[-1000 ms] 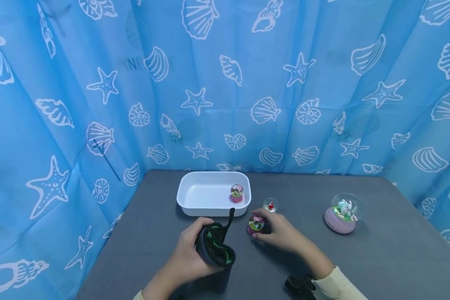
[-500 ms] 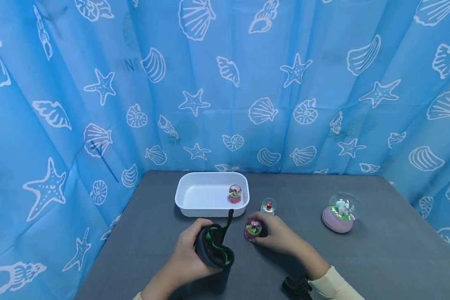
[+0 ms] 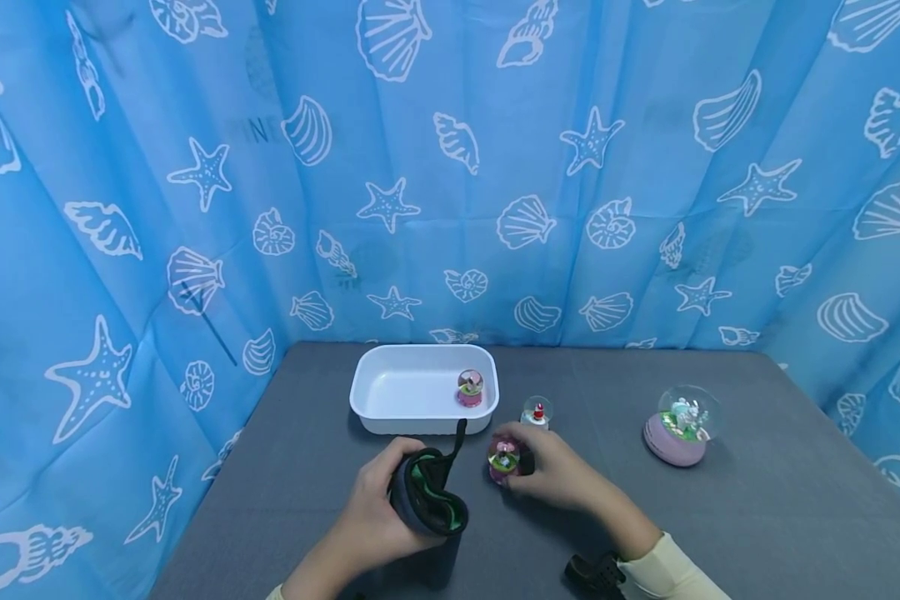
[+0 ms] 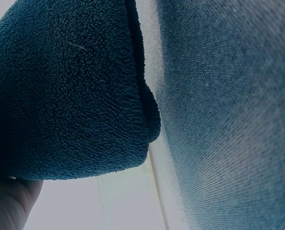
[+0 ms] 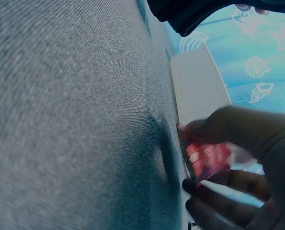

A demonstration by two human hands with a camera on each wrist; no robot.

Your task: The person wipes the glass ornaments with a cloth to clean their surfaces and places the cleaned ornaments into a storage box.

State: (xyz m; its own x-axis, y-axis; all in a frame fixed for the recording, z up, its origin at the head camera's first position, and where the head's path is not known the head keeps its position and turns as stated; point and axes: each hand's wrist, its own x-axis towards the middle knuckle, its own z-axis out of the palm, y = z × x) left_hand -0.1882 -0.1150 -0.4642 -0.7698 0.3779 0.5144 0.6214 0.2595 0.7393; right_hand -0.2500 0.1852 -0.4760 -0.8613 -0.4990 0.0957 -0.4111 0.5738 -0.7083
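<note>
In the head view, my left hand (image 3: 378,504) grips a dark, curled cloth piece (image 3: 412,500) with a green lining and a black strap loop. Close up in the left wrist view, the cloth (image 4: 70,96) has a terry-like surface. My right hand (image 3: 555,468) holds a small pink-based snow globe (image 3: 502,468) between thumb and fingers, low over the grey table. The right wrist view shows the pink base (image 5: 209,158) pinched, partly covered by fingers. Just behind that hand stands a small snow globe (image 3: 537,414) with a red figure, its base partly hidden.
A white tray (image 3: 390,422) stands at the back, with another pink snow globe (image 3: 470,390) inside at its right end. To the right sits a larger snow globe (image 3: 678,442) on a lilac base. A blue shell-print curtain (image 3: 450,217) borders the table (image 3: 787,500).
My right hand and the pink snow globe have shifted slightly toward me and left. The head view has moved a little. My left hand keeps its hold on the cloth.
</note>
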